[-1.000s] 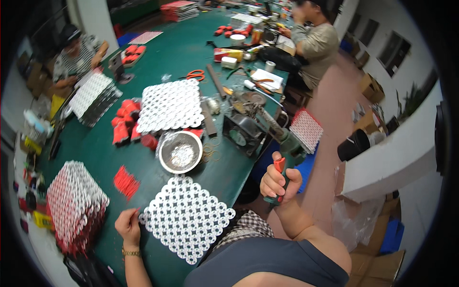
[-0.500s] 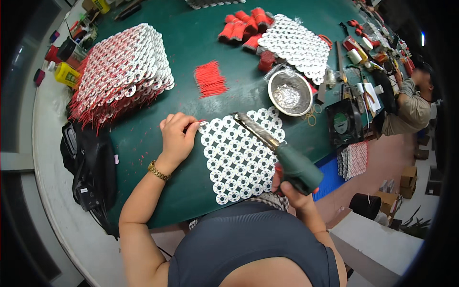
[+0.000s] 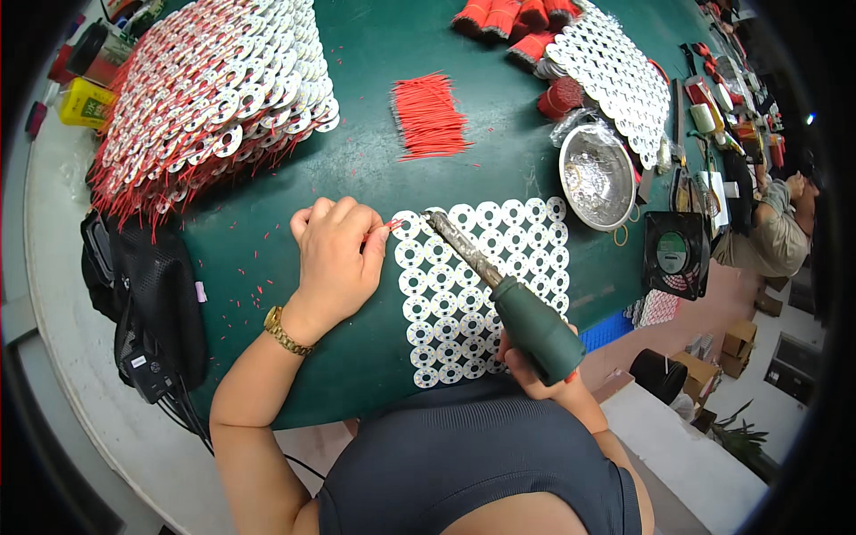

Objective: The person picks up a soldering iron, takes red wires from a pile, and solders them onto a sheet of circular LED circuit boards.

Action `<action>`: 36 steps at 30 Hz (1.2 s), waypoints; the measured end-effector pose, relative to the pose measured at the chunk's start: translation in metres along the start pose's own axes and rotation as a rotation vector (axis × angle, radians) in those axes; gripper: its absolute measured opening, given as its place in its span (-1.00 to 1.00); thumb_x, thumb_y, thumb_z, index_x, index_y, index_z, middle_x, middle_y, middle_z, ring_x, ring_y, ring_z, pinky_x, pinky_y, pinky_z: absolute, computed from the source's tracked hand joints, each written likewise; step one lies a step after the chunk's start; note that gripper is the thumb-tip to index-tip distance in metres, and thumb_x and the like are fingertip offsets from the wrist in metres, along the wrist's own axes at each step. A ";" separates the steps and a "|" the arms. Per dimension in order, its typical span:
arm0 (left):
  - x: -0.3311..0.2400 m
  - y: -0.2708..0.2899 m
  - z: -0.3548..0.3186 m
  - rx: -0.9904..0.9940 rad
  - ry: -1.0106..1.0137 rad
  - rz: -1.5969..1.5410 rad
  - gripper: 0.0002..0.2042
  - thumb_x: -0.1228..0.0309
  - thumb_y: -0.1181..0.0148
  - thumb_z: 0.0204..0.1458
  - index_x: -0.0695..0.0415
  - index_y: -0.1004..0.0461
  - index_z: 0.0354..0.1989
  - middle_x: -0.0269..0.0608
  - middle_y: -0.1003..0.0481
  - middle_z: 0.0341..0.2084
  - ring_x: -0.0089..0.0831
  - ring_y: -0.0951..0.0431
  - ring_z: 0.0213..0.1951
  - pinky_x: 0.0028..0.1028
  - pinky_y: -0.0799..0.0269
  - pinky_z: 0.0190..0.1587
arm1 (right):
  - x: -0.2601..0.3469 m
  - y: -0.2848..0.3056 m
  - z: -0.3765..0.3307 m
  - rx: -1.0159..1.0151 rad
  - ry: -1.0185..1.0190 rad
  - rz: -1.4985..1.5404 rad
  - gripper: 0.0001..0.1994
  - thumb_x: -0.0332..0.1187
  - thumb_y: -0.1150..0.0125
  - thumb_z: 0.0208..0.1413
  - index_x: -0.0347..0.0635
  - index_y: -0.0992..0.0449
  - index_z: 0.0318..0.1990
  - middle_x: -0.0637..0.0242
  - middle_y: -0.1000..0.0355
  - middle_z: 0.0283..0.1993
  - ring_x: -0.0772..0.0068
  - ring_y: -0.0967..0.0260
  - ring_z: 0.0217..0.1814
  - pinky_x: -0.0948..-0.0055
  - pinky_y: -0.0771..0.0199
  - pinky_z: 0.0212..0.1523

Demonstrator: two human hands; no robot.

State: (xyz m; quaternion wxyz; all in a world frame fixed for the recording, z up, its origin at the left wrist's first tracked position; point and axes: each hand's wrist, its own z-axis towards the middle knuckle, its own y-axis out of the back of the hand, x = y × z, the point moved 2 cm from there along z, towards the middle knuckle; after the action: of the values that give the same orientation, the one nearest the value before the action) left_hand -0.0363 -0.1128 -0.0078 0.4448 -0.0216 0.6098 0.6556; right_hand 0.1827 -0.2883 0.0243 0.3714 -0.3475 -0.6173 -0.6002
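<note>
A sheet of round white circuit boards (image 3: pixel 444 304), each with a dark hole, lies flat on the green table before me. At its far left corner my left hand (image 3: pixel 339 259) is closed, pinching a short red wire (image 3: pixel 393 225) between thumb and forefinger. The wire's end reaches the corner disc. My right hand (image 3: pixel 533 376) grips the handle of a dark green soldering gun (image 3: pixel 538 332), its fingers partly hidden beneath the body. The gun's long metal barrel slants across the sheet, and its tip is over the far row, close to the corner disc; whether it touches cannot be seen.
Beyond the sheet lies a pile of cut red wires (image 3: pixel 430 116). A tall stack of wired boards (image 3: pixel 223 98) stands at the left. A metal bowl (image 3: pixel 597 178), more boards (image 3: pixel 611 76) and red wire bundles (image 3: pixel 499 18) are at the right. A black fan (image 3: pixel 675 254) stands nearby.
The soldering gun's tip has moved left along the far row, closer to my left hand. The whole view has shifted nearer to the table. My left hand still pinches the wire at the corner.
</note>
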 end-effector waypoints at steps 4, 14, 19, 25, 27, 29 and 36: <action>0.001 0.000 0.003 -0.009 0.011 -0.038 -0.89 0.44 -0.20 0.00 0.07 -0.41 -0.51 -0.38 -0.34 -0.55 -0.37 -0.29 -0.39 -0.30 -0.04 -0.15 | 0.010 0.003 0.011 -0.015 0.111 -0.148 -0.78 -0.26 -0.19 0.04 -0.21 -0.50 -0.24 0.37 -0.44 -0.54 0.37 -0.41 -0.55 0.44 -0.40 -0.47; 0.001 0.000 0.002 -0.045 0.012 -0.044 -0.89 0.48 -0.21 -0.03 0.07 -0.41 -0.52 -0.38 -0.33 -0.57 -0.37 -0.29 -0.41 -0.31 -0.04 -0.18 | 0.006 0.005 0.008 0.014 0.091 -0.272 -0.67 -0.17 -0.24 -0.01 -0.19 -0.50 -0.16 0.43 -0.45 -0.55 0.41 -0.39 -0.56 0.45 -0.38 -0.46; 0.004 -0.002 0.001 -0.048 0.018 -0.044 -0.90 0.49 -0.21 -0.04 0.07 -0.41 -0.52 -0.37 -0.32 -0.57 -0.37 -0.29 -0.41 -0.31 -0.05 -0.17 | 0.006 0.001 0.017 0.037 0.023 -0.184 -0.77 -0.27 -0.22 -0.05 -0.18 -0.51 -0.26 0.40 -0.44 -0.54 0.38 -0.40 -0.53 0.44 -0.38 -0.45; 0.003 -0.001 0.001 -0.044 0.015 -0.031 -0.91 0.49 -0.21 -0.05 0.07 -0.41 -0.52 -0.37 -0.31 -0.57 -0.37 -0.29 -0.40 -0.31 -0.05 -0.17 | 0.003 -0.003 0.018 0.041 0.138 -0.251 -0.83 -0.33 -0.22 -0.08 -0.21 -0.50 -0.34 0.33 -0.43 -0.49 0.32 -0.41 -0.49 0.44 -0.41 -0.41; 0.004 -0.001 0.001 -0.045 0.012 -0.030 -0.90 0.49 -0.21 -0.05 0.06 -0.41 -0.52 -0.38 -0.31 -0.57 -0.37 -0.29 -0.40 -0.31 -0.05 -0.17 | 0.004 -0.003 0.018 0.050 0.096 -0.221 -0.82 -0.34 -0.22 -0.08 -0.22 -0.50 -0.34 0.32 -0.43 -0.47 0.31 -0.41 -0.48 0.43 -0.42 -0.40; 0.004 -0.001 0.001 -0.046 0.014 -0.027 -0.90 0.49 -0.21 -0.05 0.06 -0.41 -0.52 -0.38 -0.31 -0.57 -0.37 -0.29 -0.40 -0.31 -0.05 -0.17 | 0.006 -0.004 0.020 0.057 0.076 -0.255 -0.83 -0.34 -0.23 -0.07 -0.22 -0.51 -0.33 0.30 -0.44 -0.45 0.30 -0.41 -0.47 0.43 -0.42 -0.39; 0.005 -0.003 0.001 -0.049 0.013 -0.014 -0.90 0.50 -0.21 -0.06 0.06 -0.41 -0.53 -0.39 -0.32 -0.57 -0.38 -0.29 -0.41 -0.31 -0.05 -0.17 | 0.006 -0.002 0.017 0.094 0.019 -0.256 -0.83 -0.36 -0.23 -0.06 -0.24 -0.51 -0.32 0.30 -0.44 -0.44 0.31 -0.41 -0.45 0.41 -0.43 -0.38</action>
State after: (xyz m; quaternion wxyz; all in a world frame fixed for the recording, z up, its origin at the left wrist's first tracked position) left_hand -0.0374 -0.1098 -0.0127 0.4449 -0.0410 0.5964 0.6669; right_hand 0.1773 -0.2716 0.0280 0.3134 -0.2426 -0.6805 -0.6164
